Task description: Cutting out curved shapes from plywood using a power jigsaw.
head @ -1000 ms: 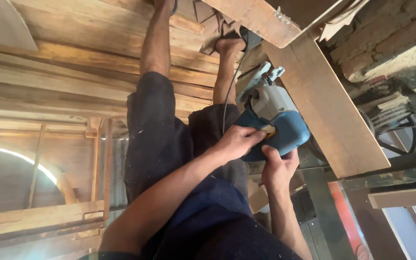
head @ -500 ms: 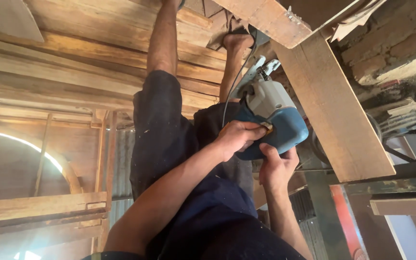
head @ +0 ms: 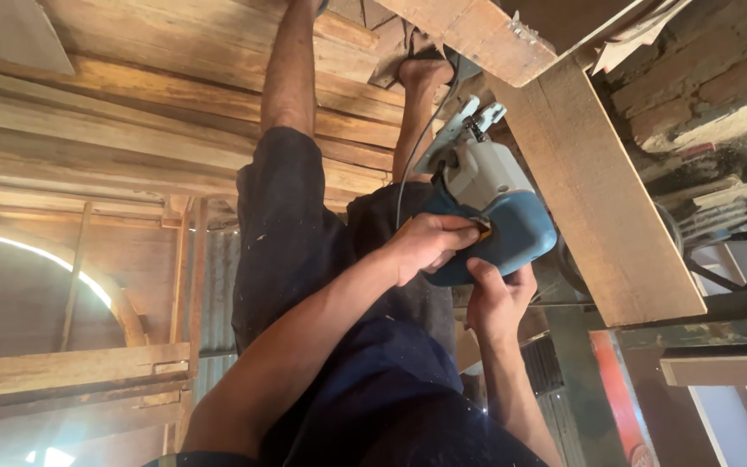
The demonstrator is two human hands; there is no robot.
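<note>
Plainly, the main danger is how close bare skin sits to the tool: the blue and grey power tool [head: 490,216] lies against the left long edge of the wooden plank [head: 598,216], about midway along it, and a bare foot [head: 425,73] rests just beyond its front end, near the plank's far end. If the tool lurches forward, it could run toward that foot. The left hand [head: 430,246] has its fingers closed over the tool's top handle, and the right hand [head: 494,298] has its fingers wrapped round the rear of the blue body from below; that lower hold looks weaker, so a kick could twist the tool loose. The black cord [head: 406,177] hangs beside the knee, just beside the tool, and could snag or be drawn under it. Whether the plank is clamped cannot be told; unfixed, it could shift under pressure.
</note>
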